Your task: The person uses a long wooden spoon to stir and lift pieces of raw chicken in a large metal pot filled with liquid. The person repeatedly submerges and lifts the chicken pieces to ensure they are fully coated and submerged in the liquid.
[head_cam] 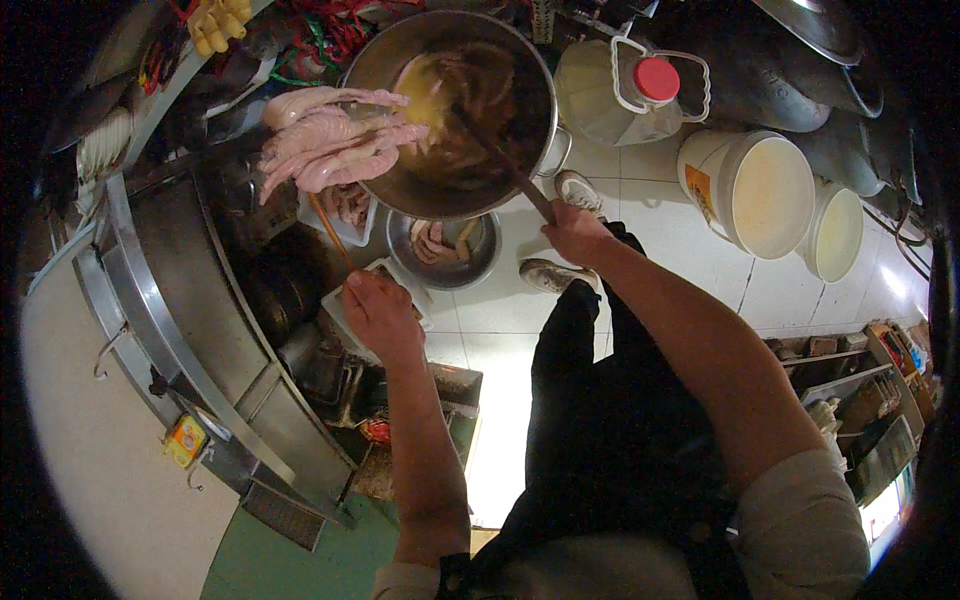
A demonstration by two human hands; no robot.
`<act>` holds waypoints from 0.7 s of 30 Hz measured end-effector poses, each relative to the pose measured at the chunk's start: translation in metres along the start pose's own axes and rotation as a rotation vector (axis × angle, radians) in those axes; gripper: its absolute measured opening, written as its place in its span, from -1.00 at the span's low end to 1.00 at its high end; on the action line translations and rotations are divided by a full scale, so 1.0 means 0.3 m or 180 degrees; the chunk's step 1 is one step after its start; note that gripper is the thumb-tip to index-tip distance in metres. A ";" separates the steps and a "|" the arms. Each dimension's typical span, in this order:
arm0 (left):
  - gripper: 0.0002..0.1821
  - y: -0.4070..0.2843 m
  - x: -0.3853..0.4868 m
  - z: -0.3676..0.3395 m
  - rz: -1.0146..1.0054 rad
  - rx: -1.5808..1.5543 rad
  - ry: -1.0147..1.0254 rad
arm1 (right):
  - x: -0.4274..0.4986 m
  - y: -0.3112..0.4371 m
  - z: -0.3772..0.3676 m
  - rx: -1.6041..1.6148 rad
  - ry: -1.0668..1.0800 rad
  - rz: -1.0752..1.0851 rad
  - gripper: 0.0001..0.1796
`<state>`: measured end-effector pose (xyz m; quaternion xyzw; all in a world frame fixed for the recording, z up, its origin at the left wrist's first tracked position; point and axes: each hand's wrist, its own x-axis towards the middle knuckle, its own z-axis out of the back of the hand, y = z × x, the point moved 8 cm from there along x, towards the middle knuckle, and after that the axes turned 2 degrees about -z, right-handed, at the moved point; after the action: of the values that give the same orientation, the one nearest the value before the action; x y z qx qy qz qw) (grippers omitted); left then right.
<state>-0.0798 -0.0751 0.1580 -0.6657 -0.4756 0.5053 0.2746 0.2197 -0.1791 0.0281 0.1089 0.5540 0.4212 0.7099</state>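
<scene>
My left hand point(381, 315) grips a thin wooden handle point(330, 232) that rises at a slant towards a bundle of long pink raw meat pieces point(330, 142), perhaps poultry necks or offal. The bundle hides the handle's far end. It overlaps the left rim of a large metal pot point(382, 67) in this view; whether they touch is unclear. Brown liquid point(487, 75) fills the pot's lower part, with a yellowish patch at the left. My right hand point(577, 234) holds a dark wooden stick point(517, 176), its far end inside the pot.
Below the pot are a steel bowl point(491, 251) with meat pieces and a white tub point(364, 234) holding more. Right of it stand a red-capped plastic jug point(600, 112) and two buckets, a nearer one point(772, 195) and a farther one point(834, 236). A metal counter point(195, 300) borders the left.
</scene>
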 end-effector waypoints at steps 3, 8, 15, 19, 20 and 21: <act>-0.61 -0.007 0.000 0.000 -0.0030 -0.0004 -0.0200 | -0.005 0.003 0.003 0.0003 0.0060 -0.0015 -0.62; -0.63 -0.029 -0.028 -0.026 -0.0182 0.0507 -0.0432 | -0.012 0.015 0.015 -0.0057 0.0037 -0.0062 -0.62; -0.66 -0.053 -0.039 -0.043 -0.0394 0.0904 -0.0840 | -0.006 0.000 0.006 -0.0026 0.0124 -0.0193 -0.65; -0.63 -0.033 -0.014 -0.069 -0.0189 -0.0279 0.0187 | -0.004 -0.010 0.001 0.0017 0.0089 -0.0255 -0.68; -0.62 -0.031 -0.010 -0.056 -0.0147 -0.0178 0.0206 | -0.003 -0.008 0.002 0.0023 0.0077 -0.0217 -0.68; -0.61 -0.037 -0.009 -0.048 -0.0249 0.0085 0.0236 | -0.003 -0.008 0.001 0.0019 0.0093 -0.0233 -0.68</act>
<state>-0.0702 -0.0716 0.1734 -0.6612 -0.4839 0.4754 0.3204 0.2212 -0.1812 0.0273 0.0844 0.5691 0.3948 0.7163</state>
